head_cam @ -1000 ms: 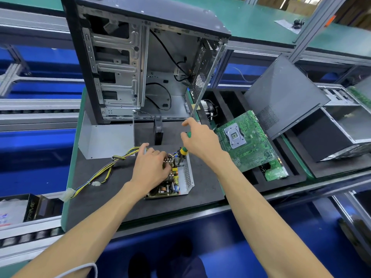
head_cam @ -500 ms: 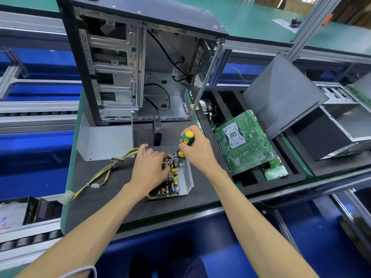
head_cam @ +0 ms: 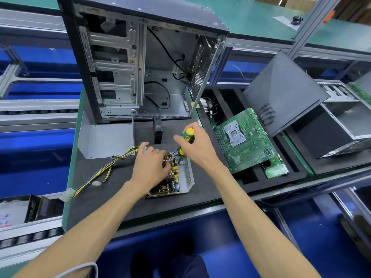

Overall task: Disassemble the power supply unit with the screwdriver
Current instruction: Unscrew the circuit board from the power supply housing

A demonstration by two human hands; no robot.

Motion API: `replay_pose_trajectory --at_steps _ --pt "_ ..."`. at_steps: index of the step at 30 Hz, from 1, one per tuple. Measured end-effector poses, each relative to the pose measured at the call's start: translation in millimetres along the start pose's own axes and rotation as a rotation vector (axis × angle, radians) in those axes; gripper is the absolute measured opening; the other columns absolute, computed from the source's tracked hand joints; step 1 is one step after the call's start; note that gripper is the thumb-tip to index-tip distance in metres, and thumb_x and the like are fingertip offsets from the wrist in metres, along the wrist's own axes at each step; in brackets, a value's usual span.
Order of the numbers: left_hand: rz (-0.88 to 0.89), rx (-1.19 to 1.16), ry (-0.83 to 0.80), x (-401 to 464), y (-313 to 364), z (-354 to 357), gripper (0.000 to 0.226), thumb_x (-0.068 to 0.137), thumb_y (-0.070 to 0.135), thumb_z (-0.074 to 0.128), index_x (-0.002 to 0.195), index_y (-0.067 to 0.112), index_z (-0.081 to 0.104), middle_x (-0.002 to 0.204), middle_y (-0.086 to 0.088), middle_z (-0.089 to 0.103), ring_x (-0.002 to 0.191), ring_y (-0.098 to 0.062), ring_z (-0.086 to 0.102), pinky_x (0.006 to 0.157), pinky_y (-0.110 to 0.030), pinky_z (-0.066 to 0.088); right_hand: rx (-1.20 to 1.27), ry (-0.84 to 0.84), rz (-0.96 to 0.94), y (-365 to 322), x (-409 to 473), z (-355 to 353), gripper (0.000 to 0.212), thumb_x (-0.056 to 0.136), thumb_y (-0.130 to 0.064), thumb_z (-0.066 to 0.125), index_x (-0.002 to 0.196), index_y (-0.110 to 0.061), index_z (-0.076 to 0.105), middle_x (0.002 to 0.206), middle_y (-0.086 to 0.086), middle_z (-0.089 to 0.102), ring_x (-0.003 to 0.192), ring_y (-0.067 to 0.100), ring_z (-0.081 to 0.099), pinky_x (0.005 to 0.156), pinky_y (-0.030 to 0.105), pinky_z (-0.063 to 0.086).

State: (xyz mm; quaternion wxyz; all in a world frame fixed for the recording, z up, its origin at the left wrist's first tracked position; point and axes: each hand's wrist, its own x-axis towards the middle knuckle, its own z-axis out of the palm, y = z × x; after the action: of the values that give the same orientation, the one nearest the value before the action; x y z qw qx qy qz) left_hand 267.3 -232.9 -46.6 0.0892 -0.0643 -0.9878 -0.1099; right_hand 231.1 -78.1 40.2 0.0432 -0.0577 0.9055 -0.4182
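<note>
The opened power supply unit lies on the black mat, its circuit board and perforated metal side wall exposed. My left hand rests on top of the board with curled fingers gripping its components near the far end. My right hand grips the green and yellow screwdriver, held upright with its tip down inside the unit's far right corner. A yellow and black cable bundle runs from the unit to the left.
An open computer case stands behind the unit, with a grey metal cover lying at its left foot. A green motherboard leans in the black foam tray at right, beside a black side panel.
My right hand has closed round the screwdriver handle and shifted its grip; the handle's top now shows above my fingers. My left hand stays on the board.
</note>
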Motion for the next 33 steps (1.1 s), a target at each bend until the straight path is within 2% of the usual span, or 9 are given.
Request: replay_pose_trajectory --at_steps 2,7,12,15,17,23,27,30,33 --pt "-0.001 -0.01 0.01 0.0 -0.2 0.1 0.02 0.085 0.032 0.057 0.075 0.016 0.063 0.07 0.0 0.068 0.08 -0.024 0.061 0.114 -0.042 0.026 -0.07 0.067 -0.004 -1.7 3.3 0.4 0.03 0.097 -0.055 0.057 0.092 -0.025 0.052 0.098 0.0 0.052 0.086 0.013 0.054 0.069 0.027 0.042" --pt "0.002 -0.005 0.006 1.1 -0.6 2.1 0.02 0.085 0.032 0.056 0.076 0.016 0.064 0.071 0.001 0.068 0.08 -0.023 0.061 0.113 -0.041 0.026 -0.151 0.11 -0.053 -0.5 7.6 -7.6 0.021 0.098 -0.027 0.059 0.116 -0.023 0.047 0.088 -0.004 0.058 0.075 0.004 0.054 0.058 0.017 0.036" --pt "0.003 -0.015 0.021 1.1 -0.7 2.9 0.018 0.083 0.03 0.059 0.074 0.015 0.062 0.069 -0.001 0.068 0.079 -0.025 0.062 0.112 -0.043 0.027 -0.202 -0.047 -0.124 -7.7 6.8 -4.6 0.023 0.095 -0.016 0.057 0.117 -0.021 0.059 0.105 -0.002 0.057 0.101 0.023 0.055 0.082 0.04 0.048" --pt "0.001 -0.012 0.014 1.2 -0.9 2.6 0.018 0.084 0.031 0.058 0.075 0.016 0.064 0.07 0.0 0.068 0.08 -0.024 0.062 0.113 -0.043 0.026 -0.359 0.069 -0.131 -12.1 8.5 -2.6 0.012 0.099 -0.034 0.056 0.102 -0.024 0.062 0.095 -0.005 0.056 0.095 0.022 0.055 0.068 0.034 0.042" --pt "-0.003 -0.005 0.006 1.2 -1.2 2.9 0.02 0.085 0.032 0.055 0.079 0.017 0.065 0.072 0.001 0.069 0.082 -0.023 0.061 0.115 -0.041 0.024 -0.363 0.065 -0.124 -12.1 9.6 -5.3 0.021 0.101 -0.03 0.054 0.119 -0.021 0.062 0.085 -0.003 0.065 0.082 0.023 0.061 0.062 0.036 0.046" --pt "-0.003 -0.014 -0.003 0.9 -2.0 3.0 0.019 0.085 0.033 0.054 0.076 0.018 0.062 0.073 0.002 0.069 0.082 -0.022 0.061 0.115 -0.041 0.024 -0.113 -0.069 -0.05 -9.1 8.3 -9.9 0.052 0.086 -0.011 0.07 0.134 -0.021 0.051 0.108 -0.001 0.06 0.092 0.018 0.058 0.078 0.033 0.047" --pt "0.001 -0.008 -0.001 1.4 -1.1 2.4 0.019 0.086 0.033 0.055 0.077 0.018 0.063 0.073 0.001 0.069 0.082 -0.023 0.061 0.115 -0.042 0.024 -0.254 -0.084 -0.072 -6.8 7.8 -8.1 0.035 0.09 -0.023 0.066 0.124 -0.023 0.058 0.117 -0.002 0.056 0.109 0.02 0.053 0.084 0.036 0.046" --pt "0.001 -0.008 0.0 1.0 -1.4 1.8 0.02 0.086 0.033 0.055 0.079 0.017 0.065 0.074 0.001 0.069 0.083 -0.023 0.061 0.115 -0.041 0.024 -0.45 0.012 -0.01 -10.7 10.0 -9.1 0.032 0.099 -0.043 0.054 0.122 -0.022 0.059 0.114 0.001 0.06 0.1 0.025 0.058 0.079 0.037 0.046" --pt "0.001 -0.013 0.004 1.1 -0.7 1.3 0.019 0.085 0.032 0.057 0.078 0.016 0.065 0.072 0.001 0.069 0.081 -0.023 0.061 0.115 -0.042 0.024 -0.508 -0.013 -0.003 -14.5 13.4 -8.7 0.032 0.099 -0.033 0.053 0.129 -0.019 0.052 0.111 0.005 0.062 0.094 0.031 0.063 0.071 0.036 0.042"
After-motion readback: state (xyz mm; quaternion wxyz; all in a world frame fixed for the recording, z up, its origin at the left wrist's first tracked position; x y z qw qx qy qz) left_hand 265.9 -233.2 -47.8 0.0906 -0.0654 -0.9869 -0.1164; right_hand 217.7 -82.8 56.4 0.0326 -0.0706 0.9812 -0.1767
